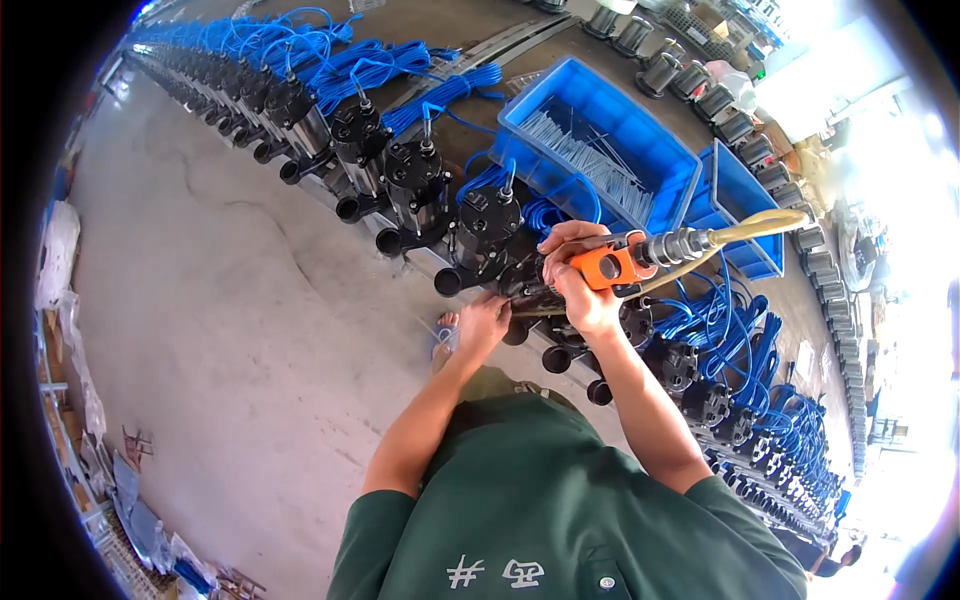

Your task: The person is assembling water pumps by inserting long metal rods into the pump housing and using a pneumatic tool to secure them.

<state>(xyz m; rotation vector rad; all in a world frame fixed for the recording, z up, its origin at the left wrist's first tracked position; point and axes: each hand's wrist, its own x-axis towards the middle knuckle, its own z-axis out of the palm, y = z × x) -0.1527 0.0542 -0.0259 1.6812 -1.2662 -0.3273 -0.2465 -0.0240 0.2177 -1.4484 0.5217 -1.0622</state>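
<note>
My right hand (583, 283) is wrapped round an orange air tool (606, 267), which a metal coupling (675, 246) joins to a yellow hose (750, 228). The tool is over a black pump (523, 276) in the row, largely hidden by my hands, so its tip does not show. Low on the same pump, my left hand (484, 326) has its fingers drawn together; what they grip, if anything, is hidden. Just to the left stands another upright pump (487, 222) with a black top, a side outlet and a blue cable.
Pumps with coiled blue cables (350, 70) run in a long line to the far left and near right. Beyond my hands, a blue crate (672, 165) holds many thin, pale rods; a second blue crate (765, 260) adjoins it. Metal cylinders (715, 103) line the far right.
</note>
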